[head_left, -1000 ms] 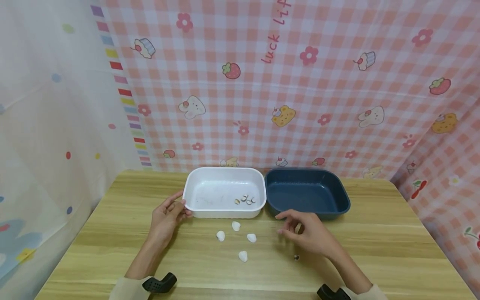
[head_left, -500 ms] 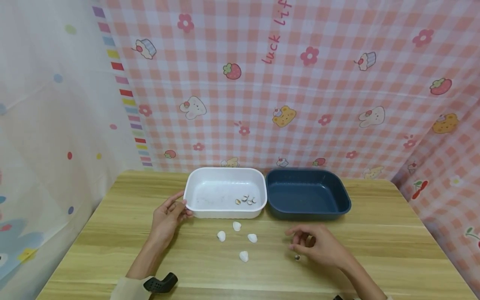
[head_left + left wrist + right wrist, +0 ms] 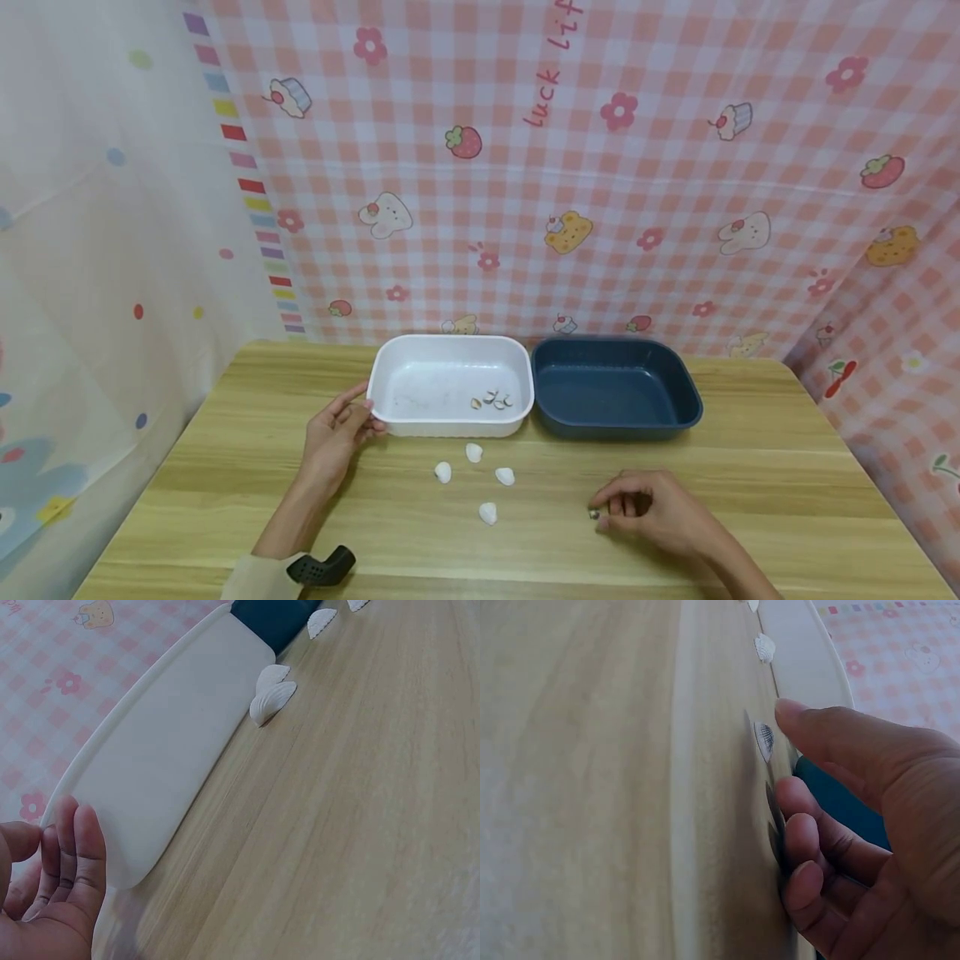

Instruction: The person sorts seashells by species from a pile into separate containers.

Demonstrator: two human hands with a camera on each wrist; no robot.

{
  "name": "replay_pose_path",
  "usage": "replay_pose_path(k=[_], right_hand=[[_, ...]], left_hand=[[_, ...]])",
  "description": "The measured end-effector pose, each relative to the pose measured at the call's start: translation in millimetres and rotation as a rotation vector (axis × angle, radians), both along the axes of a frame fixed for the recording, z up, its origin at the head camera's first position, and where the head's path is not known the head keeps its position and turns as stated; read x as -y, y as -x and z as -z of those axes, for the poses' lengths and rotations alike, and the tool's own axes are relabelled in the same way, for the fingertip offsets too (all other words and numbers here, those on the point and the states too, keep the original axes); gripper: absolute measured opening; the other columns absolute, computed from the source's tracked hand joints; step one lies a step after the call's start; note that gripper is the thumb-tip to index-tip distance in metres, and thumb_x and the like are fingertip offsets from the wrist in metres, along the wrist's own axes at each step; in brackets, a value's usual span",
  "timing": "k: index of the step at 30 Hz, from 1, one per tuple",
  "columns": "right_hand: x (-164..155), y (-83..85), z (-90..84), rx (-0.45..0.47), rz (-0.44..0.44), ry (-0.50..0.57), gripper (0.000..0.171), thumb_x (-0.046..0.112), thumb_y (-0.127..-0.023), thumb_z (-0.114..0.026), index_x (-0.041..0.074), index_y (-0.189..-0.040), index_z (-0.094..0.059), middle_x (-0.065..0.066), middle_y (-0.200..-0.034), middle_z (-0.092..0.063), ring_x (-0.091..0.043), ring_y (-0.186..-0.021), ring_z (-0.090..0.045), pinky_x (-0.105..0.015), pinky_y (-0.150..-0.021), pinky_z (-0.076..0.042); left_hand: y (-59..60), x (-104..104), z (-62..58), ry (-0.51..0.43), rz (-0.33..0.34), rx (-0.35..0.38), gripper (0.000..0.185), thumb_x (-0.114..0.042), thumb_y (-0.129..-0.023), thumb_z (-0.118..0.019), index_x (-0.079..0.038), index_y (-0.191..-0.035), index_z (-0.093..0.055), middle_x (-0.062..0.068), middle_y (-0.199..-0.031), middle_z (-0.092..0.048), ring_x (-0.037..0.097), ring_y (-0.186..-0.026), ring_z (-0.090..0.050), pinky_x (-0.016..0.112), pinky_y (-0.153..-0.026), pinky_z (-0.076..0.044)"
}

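Observation:
A small dark shell [image 3: 593, 515] lies on the wooden table [image 3: 750, 500], in front of the blue tray [image 3: 611, 396]. My right hand [image 3: 611, 510] rests on the table with its thumb and curled fingers on either side of that shell; the right wrist view shows the ridged shell [image 3: 764, 740] just off the thumb tip, not gripped. My left hand [image 3: 360, 417] rests with straight fingers at the front left corner of the white tray [image 3: 450, 427]. Several small shells [image 3: 491, 400] lie inside the white tray. Several white shells [image 3: 487, 512] lie on the table between my hands.
The white tray and the blue tray stand side by side against the back of the table, under a pink checked cloth wall [image 3: 600, 208]. The blue tray holds nothing. The left wrist view shows the white tray [image 3: 165, 750] and two white shells [image 3: 271, 701] beside it.
My right hand has drawn back from the blue tray's front toward me and come down around the small dark shell. The left hand and all shells have stayed put.

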State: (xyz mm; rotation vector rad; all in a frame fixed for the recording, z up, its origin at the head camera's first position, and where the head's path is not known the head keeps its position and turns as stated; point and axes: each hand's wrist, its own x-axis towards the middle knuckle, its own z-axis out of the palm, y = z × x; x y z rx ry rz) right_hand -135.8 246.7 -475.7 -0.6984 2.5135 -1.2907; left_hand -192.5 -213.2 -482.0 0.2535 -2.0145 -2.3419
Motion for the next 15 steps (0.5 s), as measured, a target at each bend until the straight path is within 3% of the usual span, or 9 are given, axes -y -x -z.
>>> replay_pose_path(k=[15], right_hand=[[-0.2,-1.9,8.2,-0.086,-0.011,-0.008,0.01,0.024,-0.088,-0.083,0.027,-0.097,-0.081,0.013,-0.08,-0.066,0.002,-0.064,-0.049,-0.018,-0.052,-0.046]], left_hand=[[0.9,0.3,0.9,-0.007,-0.009,0.015,0.043,-0.013,-0.106,-0.058,-0.009,-0.148,-0.051,-0.005,-0.086,-0.069,0.008,-0.074,-0.07,0.021,-0.075,-0.064]])
